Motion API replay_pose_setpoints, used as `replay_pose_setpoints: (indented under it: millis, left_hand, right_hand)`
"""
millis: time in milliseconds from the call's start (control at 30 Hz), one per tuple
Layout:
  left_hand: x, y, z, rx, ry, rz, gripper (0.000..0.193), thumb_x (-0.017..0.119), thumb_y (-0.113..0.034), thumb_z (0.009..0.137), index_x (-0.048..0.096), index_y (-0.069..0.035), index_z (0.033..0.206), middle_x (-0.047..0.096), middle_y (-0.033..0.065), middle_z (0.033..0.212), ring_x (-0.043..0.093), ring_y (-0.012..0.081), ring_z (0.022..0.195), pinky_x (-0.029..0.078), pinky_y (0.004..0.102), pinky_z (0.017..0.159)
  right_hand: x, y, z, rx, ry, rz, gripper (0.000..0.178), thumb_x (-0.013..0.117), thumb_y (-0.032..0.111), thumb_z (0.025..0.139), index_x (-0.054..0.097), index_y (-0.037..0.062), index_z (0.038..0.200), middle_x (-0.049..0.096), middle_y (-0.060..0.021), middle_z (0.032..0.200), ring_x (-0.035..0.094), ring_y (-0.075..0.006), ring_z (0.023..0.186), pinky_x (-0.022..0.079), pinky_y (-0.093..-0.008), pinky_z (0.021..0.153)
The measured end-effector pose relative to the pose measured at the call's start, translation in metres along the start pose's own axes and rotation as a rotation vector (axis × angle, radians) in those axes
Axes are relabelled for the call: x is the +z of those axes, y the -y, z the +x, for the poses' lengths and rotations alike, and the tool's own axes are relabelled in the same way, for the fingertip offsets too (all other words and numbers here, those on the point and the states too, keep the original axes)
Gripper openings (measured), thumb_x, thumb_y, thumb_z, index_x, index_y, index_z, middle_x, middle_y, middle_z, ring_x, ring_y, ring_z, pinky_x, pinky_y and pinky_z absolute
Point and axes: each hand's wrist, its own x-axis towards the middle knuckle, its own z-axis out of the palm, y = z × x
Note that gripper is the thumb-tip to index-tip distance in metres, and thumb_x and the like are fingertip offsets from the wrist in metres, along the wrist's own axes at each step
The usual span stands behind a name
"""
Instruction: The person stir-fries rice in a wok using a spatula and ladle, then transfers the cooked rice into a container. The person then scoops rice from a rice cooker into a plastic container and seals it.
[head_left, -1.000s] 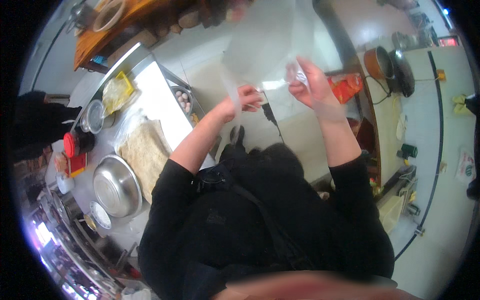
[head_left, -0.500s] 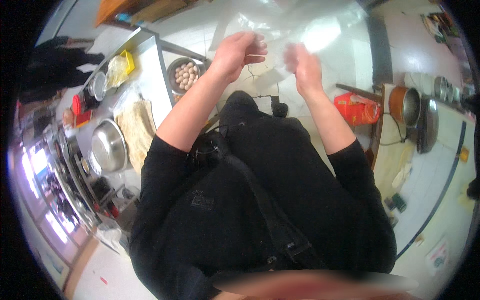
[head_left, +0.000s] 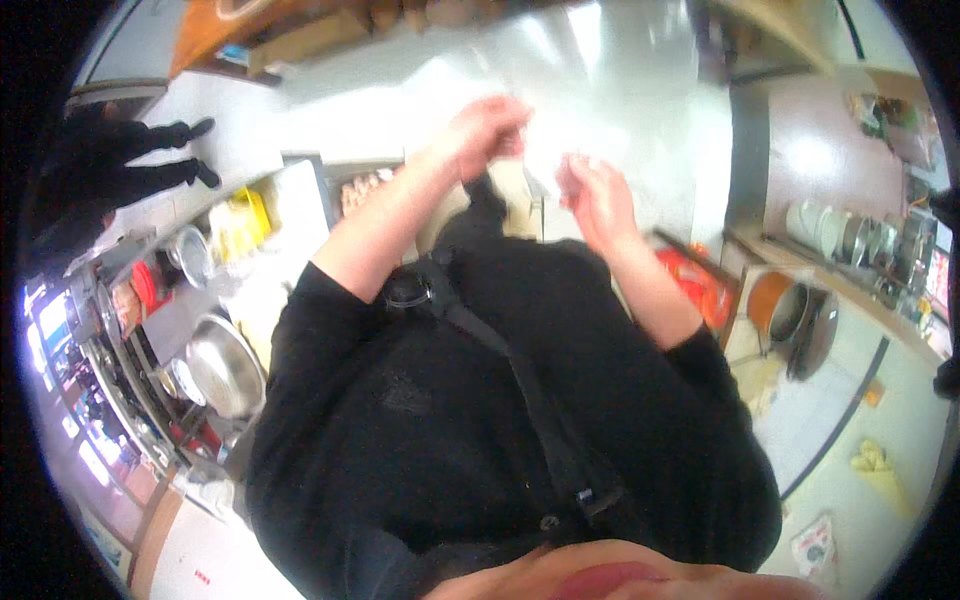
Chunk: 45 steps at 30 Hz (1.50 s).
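Observation:
Both of my hands are raised in front of my black top, and the picture is blurred by motion. My left hand (head_left: 482,128) has its fingers pinched on the edge of a thin clear plastic bag (head_left: 610,75). That bag spreads out, glossy and see-through, above and between the hands. A little lower and to the right, my right hand (head_left: 595,195) grips the same bag with its fingers curled. The hands are a short gap apart.
A counter on the left holds a large steel bowl (head_left: 225,368), a yellow packet (head_left: 240,225) and a tray of round brownish items (head_left: 362,190). A person in black (head_left: 110,170) stands at the far left. On the right are a red bag (head_left: 695,282), an orange pot (head_left: 775,305) and racked dishes (head_left: 850,235).
The view has swung, so the counter sits lower on the left. My hands have drawn closer together, and the clear bag now spreads wider above them.

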Motion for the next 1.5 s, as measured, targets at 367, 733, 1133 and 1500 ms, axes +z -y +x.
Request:
replay_pose_setpoints:
  millis: [367,733,1133,1500]
  left_hand:
    - [-0.068,-0.116,0.070,-0.024,0.013,-0.030,0.017,0.064,-0.020,0.096,0.066,-0.004,0.098,0.069,0.0062,0.086,0.065,0.0129,0.071,0.058,0.0266,0.063]
    - [-0.108,-0.213,0.136,0.160,-0.272,-0.114,0.016,0.072,-0.016,0.092,0.060,-0.006,0.087,0.063,0.0037,0.077,0.057,0.0124,0.064,0.047,0.0270,0.059]
    - [-0.148,-0.224,0.166,0.232,-0.659,-0.305,0.018,0.066,-0.020,0.096,0.058,-0.006,0.087,0.064,0.0053,0.080,0.060,0.0123,0.066,0.050,0.0274,0.059]
    - [-0.248,-0.216,0.141,0.420,-0.962,-0.848,0.022,0.054,-0.018,0.100,0.049,0.003,0.105,0.061,0.0166,0.102,0.066,0.0262,0.082,0.056,0.0380,0.067]
  right_hand:
    - [0.049,0.103,0.111,0.295,0.238,-0.484,0.028,0.056,0.027,0.100,0.068,0.0015,0.096,0.068,-0.0054,0.082,0.063,-0.0112,0.070,0.047,-0.0240,0.057]
    - [0.148,0.209,0.319,-0.107,0.486,-0.814,0.029,0.062,0.027,0.096,0.066,0.0035,0.113,0.070,-0.0047,0.093,0.065,-0.0102,0.078,0.050,-0.0231,0.060]
    - [0.235,0.178,0.456,0.358,0.612,-0.466,0.018,0.063,0.014,0.096,0.064,0.0000,0.107,0.068,-0.0105,0.102,0.066,-0.0195,0.095,0.054,-0.0359,0.087]
    - [0.205,0.232,0.559,0.542,0.823,-0.059,0.020,0.055,0.008,0.097,0.057,0.0001,0.114,0.062,-0.0046,0.090,0.053,-0.0107,0.068,0.051,-0.0265,0.063]
